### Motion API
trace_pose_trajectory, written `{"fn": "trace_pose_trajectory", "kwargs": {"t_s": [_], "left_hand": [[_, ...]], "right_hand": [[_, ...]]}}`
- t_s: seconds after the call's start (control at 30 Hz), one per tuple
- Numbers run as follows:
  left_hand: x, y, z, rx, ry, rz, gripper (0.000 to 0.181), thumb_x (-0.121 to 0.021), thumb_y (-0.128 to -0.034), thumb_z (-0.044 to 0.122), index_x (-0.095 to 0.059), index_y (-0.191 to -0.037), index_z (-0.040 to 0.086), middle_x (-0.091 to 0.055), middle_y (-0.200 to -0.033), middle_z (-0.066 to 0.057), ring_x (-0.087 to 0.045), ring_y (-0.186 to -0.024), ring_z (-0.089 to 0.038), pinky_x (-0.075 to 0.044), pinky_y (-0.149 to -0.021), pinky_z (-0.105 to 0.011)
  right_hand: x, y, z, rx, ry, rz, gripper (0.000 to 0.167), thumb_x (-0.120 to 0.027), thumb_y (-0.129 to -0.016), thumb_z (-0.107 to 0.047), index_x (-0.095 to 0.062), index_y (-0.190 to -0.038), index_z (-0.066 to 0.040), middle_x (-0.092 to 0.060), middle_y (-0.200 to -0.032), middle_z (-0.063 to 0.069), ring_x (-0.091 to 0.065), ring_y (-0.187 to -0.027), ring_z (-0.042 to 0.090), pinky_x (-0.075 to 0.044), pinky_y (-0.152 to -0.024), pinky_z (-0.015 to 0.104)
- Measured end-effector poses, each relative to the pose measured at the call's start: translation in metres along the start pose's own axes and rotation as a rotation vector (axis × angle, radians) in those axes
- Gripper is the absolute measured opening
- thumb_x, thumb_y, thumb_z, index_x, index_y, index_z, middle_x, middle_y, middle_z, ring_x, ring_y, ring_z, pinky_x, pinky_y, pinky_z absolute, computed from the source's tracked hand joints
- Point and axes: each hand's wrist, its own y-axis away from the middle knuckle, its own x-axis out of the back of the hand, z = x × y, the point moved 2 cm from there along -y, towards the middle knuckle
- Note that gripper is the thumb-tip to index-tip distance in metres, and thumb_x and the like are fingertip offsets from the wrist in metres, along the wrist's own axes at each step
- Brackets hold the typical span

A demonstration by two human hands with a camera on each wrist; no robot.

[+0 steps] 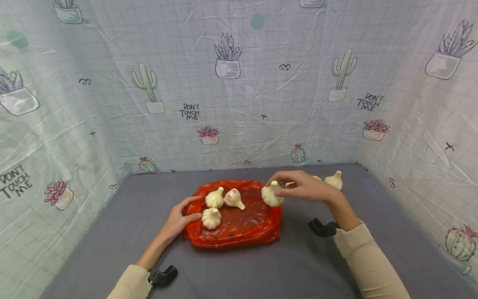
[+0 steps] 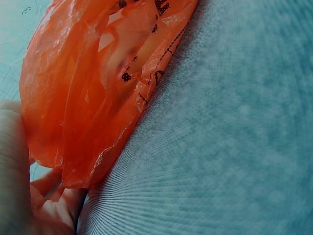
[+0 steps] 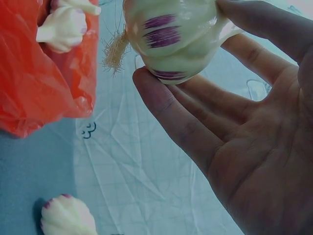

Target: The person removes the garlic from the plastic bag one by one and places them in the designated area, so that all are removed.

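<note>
Left hand (image 1: 175, 219) at the left side of the red plastic bag (image 1: 239, 238), thumb and fingers spread, resting against it; bag sits wide-mouthed on the grey tabletop (image 1: 149, 203). Inside, toward the left: an upper garlic bulb (image 1: 214, 199), a lower garlic bulb (image 1: 211, 219) just nearer me, and a tipped garlic bulb (image 1: 233, 198) on its side, purple-marked. At the bag's right side, a held garlic bulb (image 1: 272, 195) (root tuft visible from the wrist), pinched between thumb and fingers of the right hand (image 1: 304, 186). Farther right, a loose garlic bulb (image 1: 334, 180) on the tabletop.
</note>
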Motion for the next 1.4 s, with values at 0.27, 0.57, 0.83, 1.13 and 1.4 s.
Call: {"fn": "trace_pose_trajectory", "kwargs": {"t_s": [0.27, 0.57, 0.83, 1.13, 1.4], "left_hand": [[0.0, 0.0, 0.001, -0.003, -0.021, 0.017, 0.053, -0.075, -0.0916, 0.012, -0.061, -0.143, 0.015, -0.059, -0.145, -0.02, -0.064, -0.117, -0.029, -0.055, -0.088, -0.023], [0.001, 0.001, 0.003, 0.008, -0.027, 0.001, 0.053, -0.074, -0.0931, 0.014, -0.06, -0.144, 0.015, -0.057, -0.148, -0.019, -0.063, -0.122, -0.033, -0.054, -0.09, -0.023], [0.001, 0.001, 0.002, 0.001, -0.022, -0.002, 0.053, -0.075, -0.0928, 0.015, -0.06, -0.144, 0.015, -0.058, -0.146, -0.02, -0.064, -0.118, -0.029, -0.055, -0.088, -0.023], [0.0, -0.001, -0.001, -0.005, -0.017, -0.002, 0.053, -0.076, -0.0919, 0.016, -0.061, -0.143, 0.016, -0.059, -0.146, -0.019, -0.064, -0.117, -0.028, -0.055, -0.089, -0.023], [0.0, 0.0, 0.0, -0.001, -0.019, 0.001, 0.053, -0.076, -0.0923, 0.017, -0.061, -0.143, 0.016, -0.058, -0.146, -0.019, -0.064, -0.119, -0.03, -0.055, -0.088, -0.023]], "right_hand": [[0.007, 0.003, 0.008, -0.034, -0.009, 0.019, 0.026, -0.066, -0.102, -0.028, -0.069, -0.128, -0.025, -0.07, -0.121, -0.002, -0.065, -0.111, 0.02, -0.053, -0.103, 0.046], [0.015, 0.011, 0.016, -0.07, -0.047, 0.043, 0.026, -0.066, -0.103, -0.026, -0.069, -0.128, -0.022, -0.071, -0.121, 0.004, -0.067, -0.11, 0.025, -0.059, -0.086, 0.033], [0.024, 0.018, 0.02, -0.086, -0.018, 0.072, 0.026, -0.065, -0.103, -0.026, -0.069, -0.128, -0.024, -0.072, -0.119, 0.003, -0.066, -0.103, 0.026, -0.057, -0.081, 0.033], [0.034, 0.027, 0.03, -0.099, -0.024, 0.118, 0.027, -0.065, -0.103, -0.021, -0.068, -0.129, -0.016, -0.07, -0.124, 0.009, -0.064, -0.115, 0.03, -0.056, -0.086, 0.033], [0.043, 0.033, 0.037, -0.139, 0.012, 0.155, 0.029, -0.065, -0.103, -0.026, -0.067, -0.131, -0.019, -0.065, -0.135, 0.006, -0.058, -0.125, 0.03, -0.052, -0.098, 0.044]]}}
